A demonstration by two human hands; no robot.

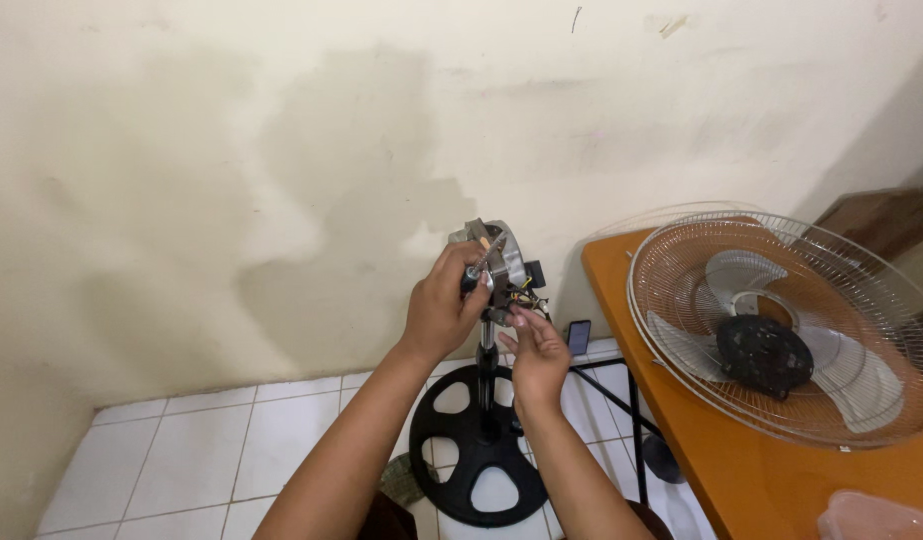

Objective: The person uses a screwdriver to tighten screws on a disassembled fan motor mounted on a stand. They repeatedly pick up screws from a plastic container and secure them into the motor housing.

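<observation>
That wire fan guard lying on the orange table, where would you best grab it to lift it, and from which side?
Probably by the outer rim of the wire fan guard, from the near edge of the orange table. It lies flat and dished, the rim is its stoutest ring, and the black cap and blades sit loose inside.

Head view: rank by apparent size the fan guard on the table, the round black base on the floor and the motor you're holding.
1. Fan guard, though it's nearest the camera.
2. Black base.
3. Motor, partly hidden by the left hand.

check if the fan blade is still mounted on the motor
No, the fan blade lies in a wire grille on the orange table, apart from the motor.
</observation>
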